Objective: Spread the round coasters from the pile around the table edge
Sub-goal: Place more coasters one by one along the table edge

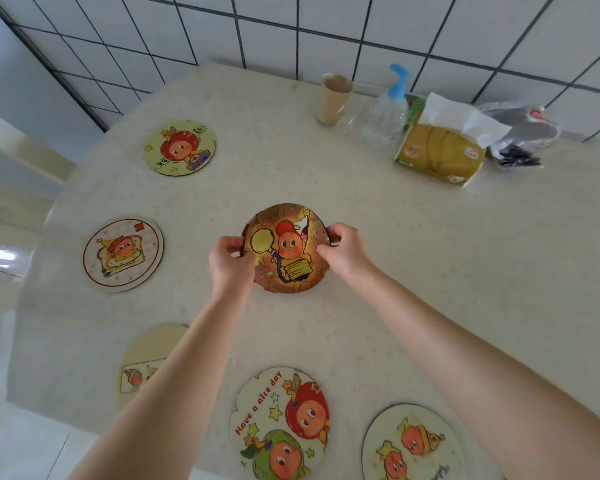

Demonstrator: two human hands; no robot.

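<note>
In the middle of the pale table (413, 254) lies the pile of round coasters; its top coaster (288, 249) is brown-orange with a cartoon figure and pancakes. My left hand (231, 259) pinches the pile's left rim, and my right hand (345, 249) pinches its right rim. Several coasters lie flat along the table edge: a yellow-green coaster (180, 147) at the far left, a pink coaster (123, 255) at the left, a cream coaster (142, 362) partly under my left forearm, a "Have a nice day" coaster (280, 424) at the front, and a white coaster (413, 445) at the front right.
Against the tiled wall at the back right stand a beige cup (335, 98), a clear pump bottle (387, 114) with a blue top, a yellow tissue pack (440, 152) and a plastic bag (523, 133). A chair back (14, 188) shows beyond the table's left edge.
</note>
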